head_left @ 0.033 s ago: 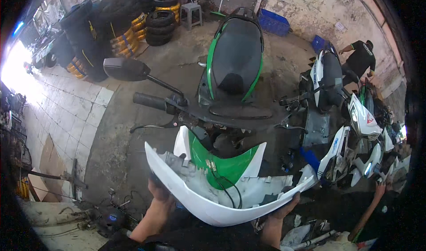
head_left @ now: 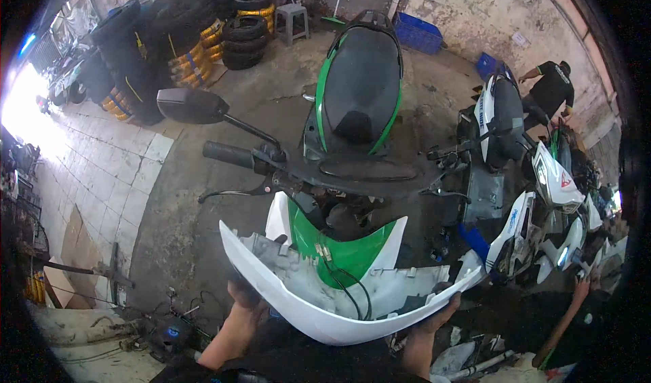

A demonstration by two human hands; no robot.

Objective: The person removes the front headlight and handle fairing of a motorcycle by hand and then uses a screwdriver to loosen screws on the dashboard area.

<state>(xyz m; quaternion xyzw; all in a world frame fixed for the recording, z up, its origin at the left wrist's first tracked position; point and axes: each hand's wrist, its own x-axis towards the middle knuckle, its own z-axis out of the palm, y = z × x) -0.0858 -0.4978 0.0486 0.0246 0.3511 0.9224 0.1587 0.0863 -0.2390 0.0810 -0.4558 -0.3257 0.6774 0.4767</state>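
In front of me I hold a curved white scooter fairing point(head_left: 312, 318), its hollow inner side facing up. My left hand point(head_left: 242, 305) is closed on its left end, and my right hand point(head_left: 437, 315) grips the right end; some fingers are hidden beneath. Two black cables with pale connectors point(head_left: 323, 253) reach from inside the fairing up against a green and white front panel point(head_left: 342, 251). That panel sits just beyond, on a scooter with a black handlebar cover point(head_left: 366, 173) and a black seat point(head_left: 363, 78). Whether the fairing touches the panel I cannot tell.
A mirror point(head_left: 193, 105) and left grip point(head_left: 228, 154) stick out leftward. Another white scooter point(head_left: 498, 118) stands right, near a person in black point(head_left: 550, 91). Someone's forearm point(head_left: 566, 318) reaches in at lower right. Stacked tyres point(head_left: 244, 43), a stool point(head_left: 292, 22) and a blue crate point(head_left: 418, 34) stand behind.
The left end of the fairing has shifted very slightly to the left and down. Both hands keep their hold.
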